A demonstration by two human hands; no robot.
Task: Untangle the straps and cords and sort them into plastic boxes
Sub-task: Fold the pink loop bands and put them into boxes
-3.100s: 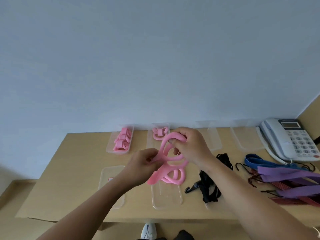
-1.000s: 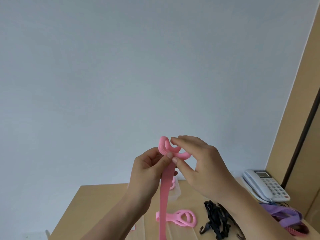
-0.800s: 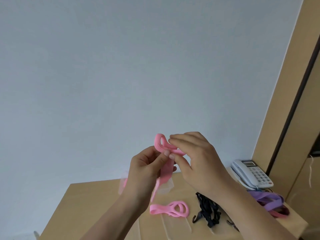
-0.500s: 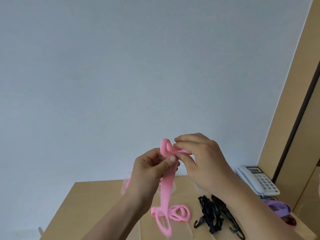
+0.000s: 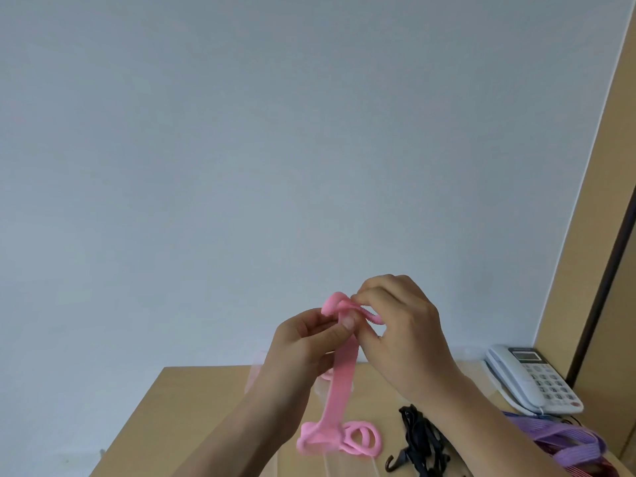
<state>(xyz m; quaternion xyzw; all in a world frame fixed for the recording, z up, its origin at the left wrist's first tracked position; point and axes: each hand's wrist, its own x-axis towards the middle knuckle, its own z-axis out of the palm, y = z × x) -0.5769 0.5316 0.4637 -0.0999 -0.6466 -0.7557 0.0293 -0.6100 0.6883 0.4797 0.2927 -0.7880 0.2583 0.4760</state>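
Legible markings: the white telephone at the table's right rear has a grey display and a keypad, but the characters are too small to read.

Pink strap: a flat, matte band with a finely toothed edge, visible near the right hand. Both hands hold it up above the table. Its upper end forms a small loop between the hands. The band hangs straight down from there, and its lower end lies in rounded coils over a clear plastic box.

Left hand: the thumb and curled fingers pinch the strap just below the loop.

Right hand: the curled fingers pinch the strap's upper end beside the loop.

Other items:
- A second clear box is partly hidden behind the left wrist.
- Black cords with a dark hook lie in a tangle right of the coils.
- Ribbed purple straps lie near the telephone.

The table surface is tan and smooth.
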